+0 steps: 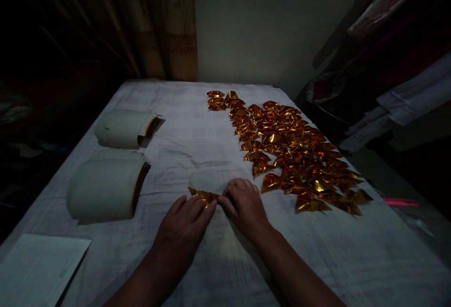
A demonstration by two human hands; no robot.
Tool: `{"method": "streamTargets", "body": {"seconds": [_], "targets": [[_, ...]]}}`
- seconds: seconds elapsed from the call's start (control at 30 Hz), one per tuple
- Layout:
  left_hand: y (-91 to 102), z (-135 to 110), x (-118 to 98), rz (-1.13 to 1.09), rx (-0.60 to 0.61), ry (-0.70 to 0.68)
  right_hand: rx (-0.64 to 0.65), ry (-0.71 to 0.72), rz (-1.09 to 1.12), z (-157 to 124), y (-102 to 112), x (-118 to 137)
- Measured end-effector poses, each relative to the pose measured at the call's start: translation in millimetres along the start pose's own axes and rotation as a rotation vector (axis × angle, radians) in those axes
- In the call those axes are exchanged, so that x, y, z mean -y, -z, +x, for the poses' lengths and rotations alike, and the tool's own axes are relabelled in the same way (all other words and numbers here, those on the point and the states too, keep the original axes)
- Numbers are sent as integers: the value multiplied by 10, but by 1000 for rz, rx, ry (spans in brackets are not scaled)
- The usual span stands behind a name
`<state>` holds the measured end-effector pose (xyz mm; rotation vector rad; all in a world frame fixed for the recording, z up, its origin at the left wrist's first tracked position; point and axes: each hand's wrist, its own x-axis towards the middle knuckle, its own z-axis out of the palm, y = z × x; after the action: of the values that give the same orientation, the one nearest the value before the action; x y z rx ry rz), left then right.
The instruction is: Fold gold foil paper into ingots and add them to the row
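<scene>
We find the foil sheet (205,185) on the cloth-covered table (197,133), white backing up and gold edge turned toward us. The left hand (185,224) lies flat with fingers extended, pressing that edge down. The right hand (244,206) pinches it with curled fingertips, probably to hold a crease. Right of the sheet lie the folded gold pieces (299,156), and left of it are two curled paper stacks (105,187).
</scene>
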<state>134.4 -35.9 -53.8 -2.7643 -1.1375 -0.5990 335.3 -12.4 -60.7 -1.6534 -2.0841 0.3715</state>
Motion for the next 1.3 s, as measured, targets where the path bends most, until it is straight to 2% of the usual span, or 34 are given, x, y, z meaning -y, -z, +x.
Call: {"method": "streamTargets", "body": {"seconds": [0.33, 0.73, 0.93, 1.3], "targets": [[18, 34, -21, 31, -10, 2, -32, 13, -83, 42, -41, 28], [1, 44, -31, 47, 53, 14, -43, -11, -69, 34, -36, 46], [-1, 82, -39, 52, 67, 28, -42, 21, -38, -1, -8, 66], [-10, 73, -28, 31, 77, 28, -66, -59, -12, 42, -76, 34]]}}
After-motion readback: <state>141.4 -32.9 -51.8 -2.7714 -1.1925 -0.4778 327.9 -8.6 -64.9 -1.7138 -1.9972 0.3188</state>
